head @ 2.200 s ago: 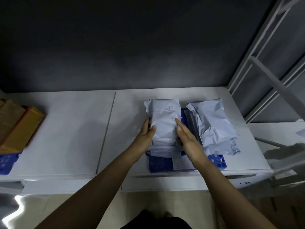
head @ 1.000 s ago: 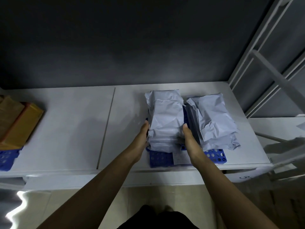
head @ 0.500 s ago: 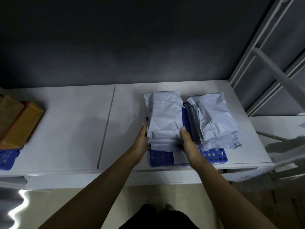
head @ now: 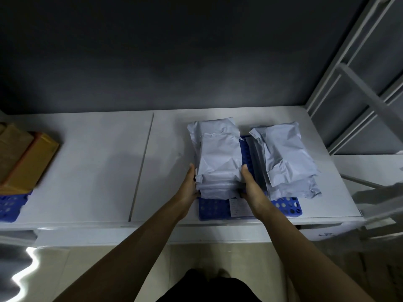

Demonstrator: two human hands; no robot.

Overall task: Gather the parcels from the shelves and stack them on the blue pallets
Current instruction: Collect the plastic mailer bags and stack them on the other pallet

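Observation:
A blue perforated pallet (head: 285, 207) lies on the white table (head: 87, 171) at right of centre. Two stacks of grey plastic mailer parcels sit on it. The left stack (head: 218, 158) is between my hands. My left hand (head: 189, 188) presses flat against its left side, fingers straight. My right hand (head: 250, 188) presses against its right side near the bottom. The right stack (head: 285, 162) lies apart, untouched, leaning slightly toward the pallet's right edge. A white label (head: 236, 207) shows on the pallet's front.
Brown cardboard boxes (head: 24, 160) rest on another blue pallet (head: 11, 205) at the far left. A white metal shelf frame (head: 357, 83) stands at the right. A dark wall rises behind the table. A seam (head: 141, 166) divides the table top.
My hands have slid down from the top of the left stack to its lower sides, squaring it. The stack has shifted slightly on the pallet.

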